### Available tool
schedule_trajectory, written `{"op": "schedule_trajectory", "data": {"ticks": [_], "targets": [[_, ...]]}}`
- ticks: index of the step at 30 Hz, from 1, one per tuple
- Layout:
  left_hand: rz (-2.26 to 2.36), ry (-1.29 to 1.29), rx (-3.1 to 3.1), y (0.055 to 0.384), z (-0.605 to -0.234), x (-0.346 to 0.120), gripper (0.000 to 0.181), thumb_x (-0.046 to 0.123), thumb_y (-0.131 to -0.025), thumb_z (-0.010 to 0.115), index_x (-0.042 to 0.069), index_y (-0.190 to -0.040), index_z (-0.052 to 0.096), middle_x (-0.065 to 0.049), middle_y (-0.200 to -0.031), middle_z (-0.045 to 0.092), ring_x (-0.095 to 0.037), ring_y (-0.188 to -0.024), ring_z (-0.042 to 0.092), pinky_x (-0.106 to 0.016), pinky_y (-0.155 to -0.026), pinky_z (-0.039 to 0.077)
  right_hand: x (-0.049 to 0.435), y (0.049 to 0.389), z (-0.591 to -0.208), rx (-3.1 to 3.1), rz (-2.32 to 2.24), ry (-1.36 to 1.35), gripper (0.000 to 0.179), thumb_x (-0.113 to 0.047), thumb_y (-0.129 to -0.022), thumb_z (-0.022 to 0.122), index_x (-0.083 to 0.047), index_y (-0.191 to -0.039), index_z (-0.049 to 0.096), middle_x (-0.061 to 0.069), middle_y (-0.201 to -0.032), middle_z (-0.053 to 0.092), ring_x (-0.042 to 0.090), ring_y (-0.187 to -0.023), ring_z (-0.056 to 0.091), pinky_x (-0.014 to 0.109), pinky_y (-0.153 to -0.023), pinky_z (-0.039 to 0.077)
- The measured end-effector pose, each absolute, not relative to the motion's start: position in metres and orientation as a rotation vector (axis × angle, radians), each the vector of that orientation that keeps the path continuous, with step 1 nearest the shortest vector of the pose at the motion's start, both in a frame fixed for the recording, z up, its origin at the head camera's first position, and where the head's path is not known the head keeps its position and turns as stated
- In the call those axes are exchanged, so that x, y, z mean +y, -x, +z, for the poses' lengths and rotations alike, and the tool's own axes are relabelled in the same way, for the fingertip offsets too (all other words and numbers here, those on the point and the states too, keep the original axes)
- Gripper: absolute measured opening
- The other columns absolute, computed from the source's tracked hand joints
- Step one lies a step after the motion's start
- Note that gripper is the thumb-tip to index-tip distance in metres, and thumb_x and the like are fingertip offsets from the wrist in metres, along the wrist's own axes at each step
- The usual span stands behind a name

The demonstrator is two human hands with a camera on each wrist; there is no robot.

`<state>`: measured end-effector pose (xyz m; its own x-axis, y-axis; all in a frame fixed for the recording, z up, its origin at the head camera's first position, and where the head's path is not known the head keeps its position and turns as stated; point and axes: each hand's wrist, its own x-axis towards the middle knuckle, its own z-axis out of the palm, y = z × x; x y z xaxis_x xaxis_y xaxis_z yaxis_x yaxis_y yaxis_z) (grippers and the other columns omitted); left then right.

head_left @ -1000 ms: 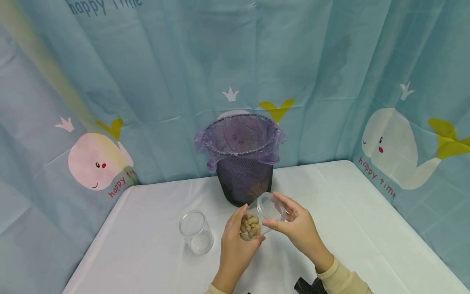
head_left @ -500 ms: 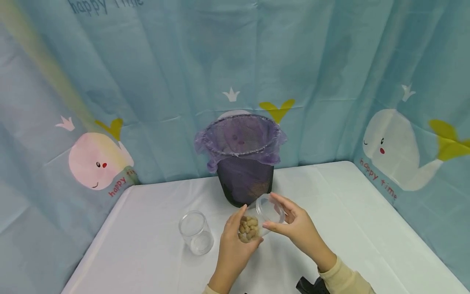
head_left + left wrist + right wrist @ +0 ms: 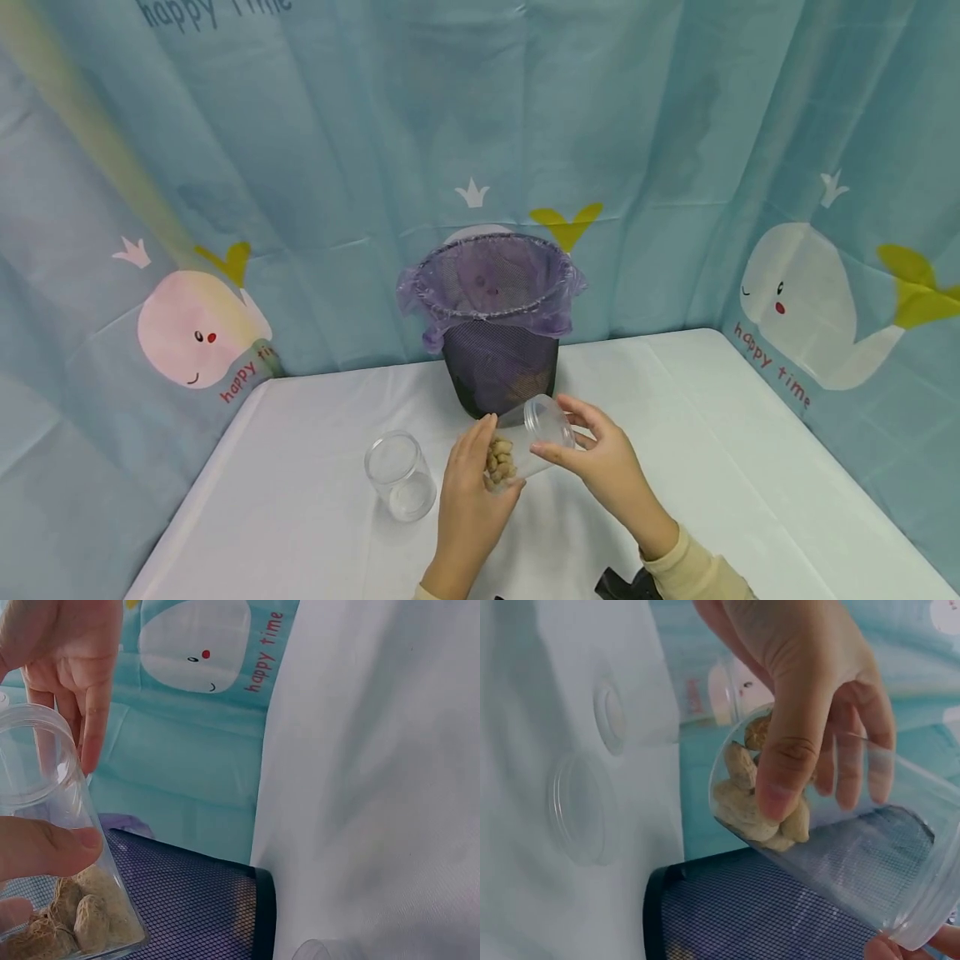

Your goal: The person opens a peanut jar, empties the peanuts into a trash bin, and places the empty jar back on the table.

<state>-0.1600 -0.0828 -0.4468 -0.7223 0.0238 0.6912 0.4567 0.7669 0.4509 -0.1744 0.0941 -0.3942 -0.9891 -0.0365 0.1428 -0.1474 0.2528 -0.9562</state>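
Note:
A clear jar point(image 3: 517, 437) with peanuts point(image 3: 498, 461) gathered at its bottom end is tilted between both hands above the table. My left hand point(image 3: 468, 500) grips the jar around the peanut end, its thumb lying across the wall in the right wrist view. At the rim point(image 3: 550, 421), my right hand point(image 3: 607, 454) holds the jar with thumb and fingers on opposite sides. In the right wrist view its fingertips point(image 3: 889, 946) touch the rim's edge. Whether a clear lid covers the mouth, I cannot tell. Left of the hands, a second clear jar point(image 3: 401, 475) stands upright with nothing visible inside.
Just behind the hands stands a black mesh wastebasket point(image 3: 498, 367) lined with a purple bag point(image 3: 555, 312). White cloth covers the table point(image 3: 300, 483). A blue printed curtain point(image 3: 337, 167) hangs around its back and sides. A black object point(image 3: 626, 583) shows by the right sleeve.
The held jar has shifted slightly left and tipped more onto its side, with more of its wall showing between the hands. Both hands keep hold. The second jar stays put.

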Motion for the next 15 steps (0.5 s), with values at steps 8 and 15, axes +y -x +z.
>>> {"op": "schedule_trajectory", "data": {"ticks": [8,15], "targets": [[-0.850,0.346,-2.261,0.1566,-0.4455,-0.0859,0.101,0.005,-0.051,0.098,0.011,-0.141,0.053,-0.009,-0.137,0.060,-0.030,-0.124,0.058,-0.047,-0.101,0.053,0.0916,0.1735,-0.3945,-2.424,1.843,-0.232,0.069,-0.027,-0.079,0.085,-0.008,-0.139,0.056,0.009,-0.141,0.057,0.027,-0.131,0.052,0.048,-0.109,0.048],[-0.909,0.372,-2.255,0.1549,-0.4455,-0.0874,0.099,0.003,-0.052,0.097,0.010,-0.141,0.053,-0.011,-0.137,0.060,-0.030,-0.126,0.057,-0.047,-0.100,0.054,0.0978,0.1744,-0.3973,-2.391,1.814,-0.451,0.071,-0.023,-0.079,0.085,-0.009,-0.141,0.054,0.006,-0.142,0.056,0.028,-0.134,0.049,0.039,-0.109,0.049]]}}
